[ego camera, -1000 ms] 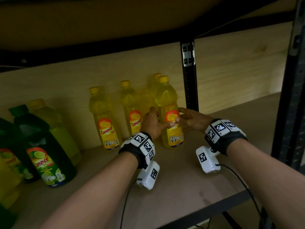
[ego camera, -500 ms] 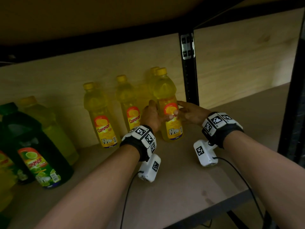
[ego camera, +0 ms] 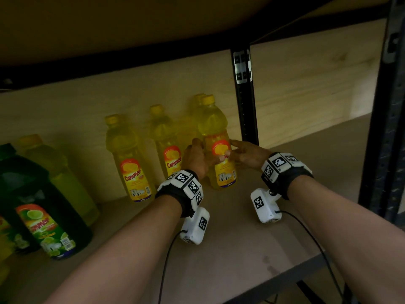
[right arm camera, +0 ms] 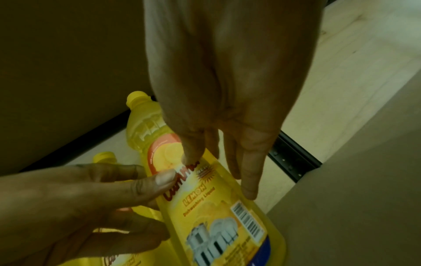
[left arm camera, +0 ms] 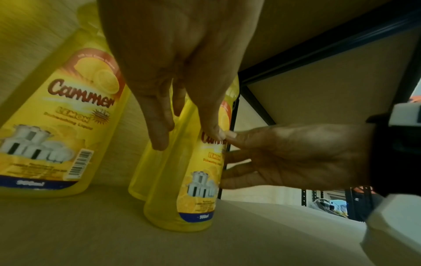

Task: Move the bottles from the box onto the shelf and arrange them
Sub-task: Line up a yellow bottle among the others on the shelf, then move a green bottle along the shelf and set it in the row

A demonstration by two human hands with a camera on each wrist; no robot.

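A yellow lemon dish-liquid bottle (ego camera: pixel 213 126) (left arm camera: pixel 182 207) (right arm camera: pixel 205 207) stands upright on the wooden shelf (ego camera: pixel 241 260), in front of another yellow bottle (ego camera: pixel 198 99) by the back wall. My left hand (ego camera: pixel 203 154) (left arm camera: pixel 187 138) (right arm camera: pixel 91 198) holds its left side, thumb on the label. My right hand (ego camera: pixel 236 152) (left arm camera: pixel 273 153) (right arm camera: pixel 219 175) holds its right side, thumb on the label and fingers reaching behind. The two thumbs nearly meet on the label. No box is in view.
Two more yellow bottles (ego camera: pixel 166 137) (ego camera: pixel 125 145) stand in a row to the left along the wall. Farther left are a pale yellow-green jug (ego camera: pixel 65 172) and a dark green jug (ego camera: pixel 43 205). A black upright (ego camera: pixel 245 106) rises just right of the held bottle. Another shelf board hangs overhead.
Both hands stay on the front yellow bottle, which keeps its spot on the shelf. The head view has shifted slightly, so everything sits a little lower and to the left.
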